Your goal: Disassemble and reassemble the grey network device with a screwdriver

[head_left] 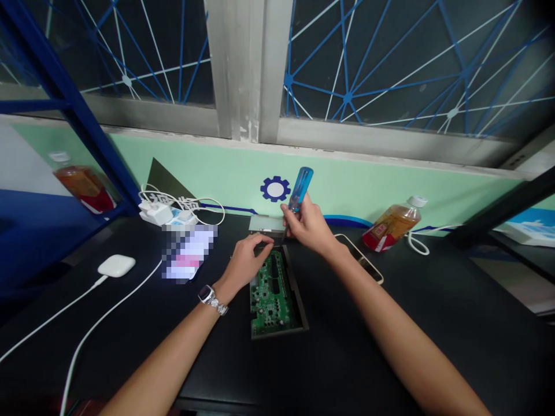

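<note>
A blue-handled screwdriver (pixel 300 188) is gripped in my right hand (pixel 309 224), its handle up and its thin shaft pointing down to the far end of a green circuit board (pixel 271 294). The board sits in a dark, shallow metal casing (pixel 299 300) on the black table. My left hand (pixel 247 257), with a watch on the wrist, is at the casing's far left corner. Its thumb and fingertips come together there in a pinch, and what they hold, if anything, is too small to make out. Just behind the casing lies a flat grey panel (pixel 264 223).
A lit phone (pixel 191 257) and white charger blocks (pixel 156 211) with cables lie left, beside a white earphone case (pixel 117 266). To the right are another phone (pixel 364 260) and a drink bottle (pixel 392 224). A green wall (pixel 234 167) borders the table's back.
</note>
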{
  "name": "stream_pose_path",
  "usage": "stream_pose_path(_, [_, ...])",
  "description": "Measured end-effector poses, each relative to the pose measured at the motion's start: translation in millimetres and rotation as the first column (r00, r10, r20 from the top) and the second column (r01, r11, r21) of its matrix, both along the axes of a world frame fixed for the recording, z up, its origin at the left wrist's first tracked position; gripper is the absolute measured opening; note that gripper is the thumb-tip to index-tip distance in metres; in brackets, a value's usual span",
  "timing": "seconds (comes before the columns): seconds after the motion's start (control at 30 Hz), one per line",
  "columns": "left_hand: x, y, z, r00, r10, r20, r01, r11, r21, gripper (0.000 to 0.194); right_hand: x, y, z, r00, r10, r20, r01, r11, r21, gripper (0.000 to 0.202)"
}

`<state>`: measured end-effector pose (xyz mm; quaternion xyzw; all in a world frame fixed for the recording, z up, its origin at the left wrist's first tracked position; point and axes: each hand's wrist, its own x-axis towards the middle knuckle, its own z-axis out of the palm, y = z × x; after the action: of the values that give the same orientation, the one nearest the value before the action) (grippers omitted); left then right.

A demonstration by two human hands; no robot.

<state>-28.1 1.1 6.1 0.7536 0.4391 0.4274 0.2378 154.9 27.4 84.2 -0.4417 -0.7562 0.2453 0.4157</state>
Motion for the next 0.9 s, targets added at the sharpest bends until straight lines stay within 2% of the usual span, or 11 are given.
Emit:
stream_pose_path(0.17, [1,1,-4.9,0.998,0.007,-0.064,-0.006,1.0,0.013,0.015,-2,0,-1.0,0.999,0.009,0.032,-0.009,1.0,0.02,0.033])
stream_pose_path(0.37, [2,2,-6.1,0.999,-0.002,-0.046,0.003,1.0,0.018,0.015,-2,2,-2.9,0.998,0.042,0.053,-0.044,0.999,0.029,0.029])
stream_pose_path(0.5, [8,11,2.2,0.996,-0.076,0.056,0.076,0.997,0.002,0.017,-2,3,-4.2,0.997,0.055,0.052,-0.057,0.998,0.038,0.026])
stream_pose_path(0.67, [19,29,3.9,0.952,-0.243,0.186,0.268,0.955,-0.126,0.018,-4,3,-4.8,0.997,0.073,0.023,-0.072,0.997,-0.021,0.021])
stream_pose_path(0.8, [24,34,-7.7,0.936,-0.2,0.289,0.255,0.952,-0.167,0.022,-1,6,-6.0,0.997,0.079,-0.019,-0.08,0.993,-0.089,0.022])
stream_pose_path(0.9, [23,32,-13.0,0.929,-0.182,0.323,0.245,0.955,-0.168,0.022,4,7,-3.7,0.988,0.143,-0.061,-0.153,0.968,-0.198,0.024])
